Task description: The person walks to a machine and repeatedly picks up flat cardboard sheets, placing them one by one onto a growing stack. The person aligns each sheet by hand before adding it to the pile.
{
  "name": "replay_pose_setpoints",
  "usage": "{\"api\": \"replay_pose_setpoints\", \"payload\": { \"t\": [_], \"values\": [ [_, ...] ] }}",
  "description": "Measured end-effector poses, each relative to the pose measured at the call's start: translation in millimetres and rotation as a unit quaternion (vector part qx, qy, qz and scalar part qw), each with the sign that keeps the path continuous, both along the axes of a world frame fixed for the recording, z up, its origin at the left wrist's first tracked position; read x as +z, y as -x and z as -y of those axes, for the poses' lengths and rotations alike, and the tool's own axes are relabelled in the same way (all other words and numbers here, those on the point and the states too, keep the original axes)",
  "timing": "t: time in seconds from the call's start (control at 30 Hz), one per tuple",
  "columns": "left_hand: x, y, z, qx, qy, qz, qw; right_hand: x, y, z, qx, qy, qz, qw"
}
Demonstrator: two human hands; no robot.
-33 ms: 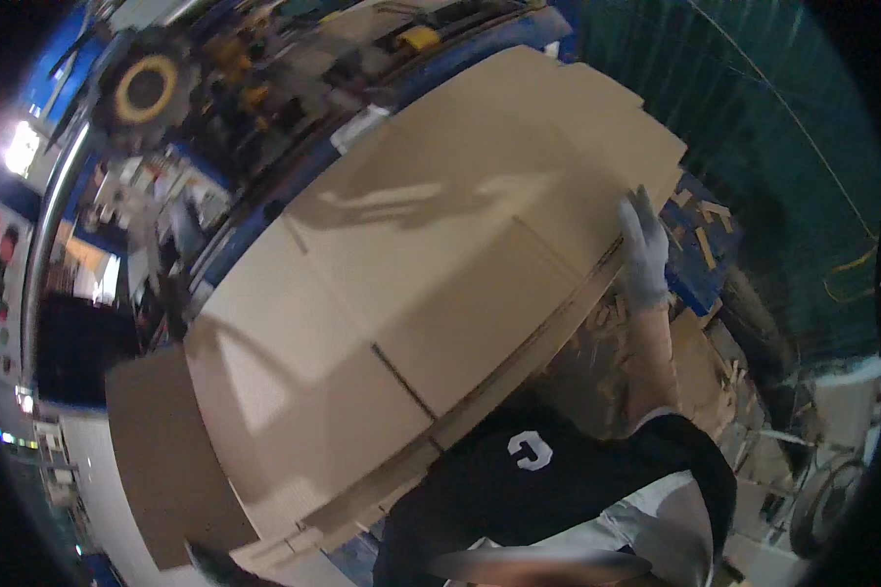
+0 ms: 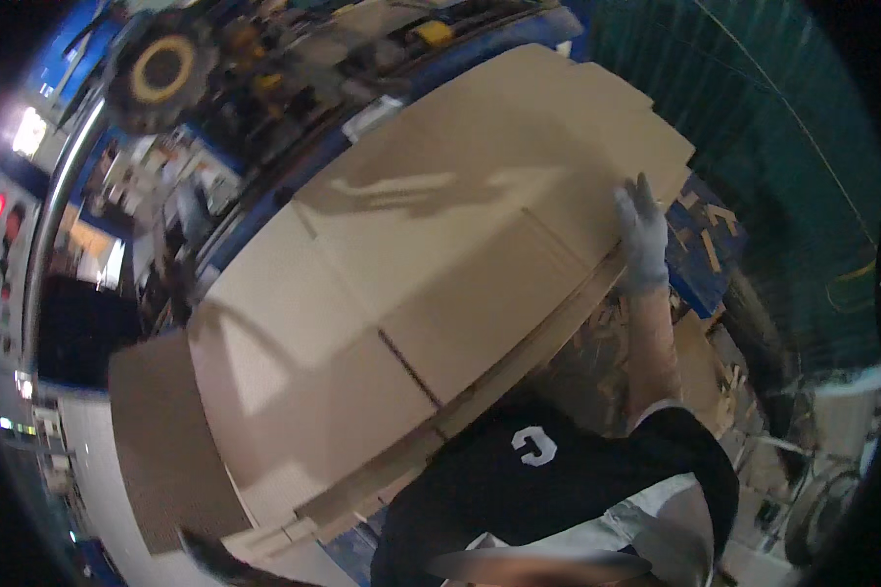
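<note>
A large brown cardboard sheet [image 2: 440, 215], creased and with a dark slot cut near its near edge, lies slantwise across the middle. More sheets show beneath its near edge. My right hand [image 2: 643, 240], in a pale grey glove, rests at the sheet's right near edge with its fingers stretched and spread over the board. At the bottom left, a dark shape that seems to be my left hand [image 2: 210, 560] lies by the corner of a darker cardboard flap [image 2: 171, 440]. It is mostly cut off and its fingers cannot be made out.
Beyond the sheet stands a machine with a round yellow-ringed wheel [image 2: 162, 68] and a blue frame. A control panel [image 2: 5, 254] with a red light is at far left. Cardboard scraps [image 2: 710, 249] lie on a blue surface at right. A green curtain-like wall [image 2: 773, 127] rises behind.
The whole view has shifted slightly, so the sheet and machine appear a little further right. The dark shape at bottom left reaches slightly further in. My right hand stays on the sheet's edge.
</note>
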State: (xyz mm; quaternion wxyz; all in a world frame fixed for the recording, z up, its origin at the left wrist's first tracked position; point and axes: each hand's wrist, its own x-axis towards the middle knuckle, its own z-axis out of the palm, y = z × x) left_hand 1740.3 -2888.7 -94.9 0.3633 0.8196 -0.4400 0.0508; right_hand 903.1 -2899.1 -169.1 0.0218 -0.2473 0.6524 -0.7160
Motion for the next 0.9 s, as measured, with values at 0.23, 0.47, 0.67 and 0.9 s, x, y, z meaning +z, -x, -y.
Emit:
{"api": "replay_pose_setpoints", "payload": {
  "t": [0.23, 0.47, 0.67, 0.9],
  "values": [
    [14.8, -86.3, 2.6, -0.121, 0.025, 0.068, 0.990, 36.5, 24.5, 29.3, -0.388, -0.170, -0.239, 0.873],
    [60.0, -68.7, 41.3, -0.241, 0.176, -0.141, 0.944, 72.9, 57.9, 14.4, 0.318, 0.227, 0.174, 0.904],
    [39.4, 48.4, 12.5, -0.255, 0.239, -0.352, 0.868, 158.3, -23.0, -20.5, 0.149, 0.020, -0.021, 0.988],
    [14.0, 224.3, -27.0, -0.407, 0.013, 0.062, 0.911, 106.4, -171.4, -43.1, 0.446, -0.152, -0.611, 0.636]
  ]
}}
